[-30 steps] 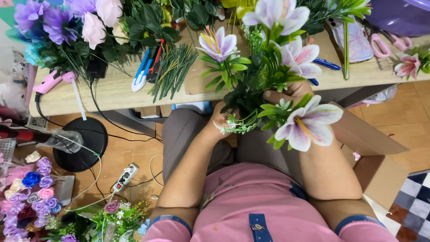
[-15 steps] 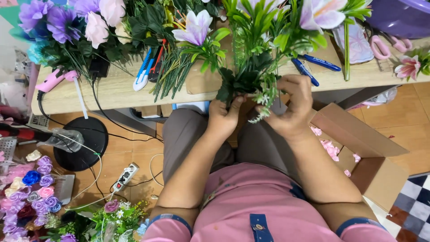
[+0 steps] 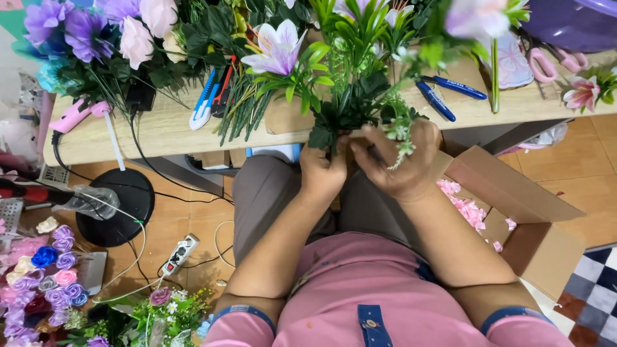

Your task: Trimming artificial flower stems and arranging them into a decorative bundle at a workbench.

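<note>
We have lifted the artificial flower bunch upright since a second ago. Our left hand grips its stems at the wooden table edge; our right hand pinches the base. We judge bundling is underway; steady grip next.

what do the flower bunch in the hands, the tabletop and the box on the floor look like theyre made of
Green leafy bunch with pale lilac lilies: likely fabric petals and plastic leaves, going by the uniform glossy green. Light wood-grain tabletop: probably laminate board, with a smooth matte face and a flat edge. Open brown box: plain matte cardboard with folded flaps.
</note>
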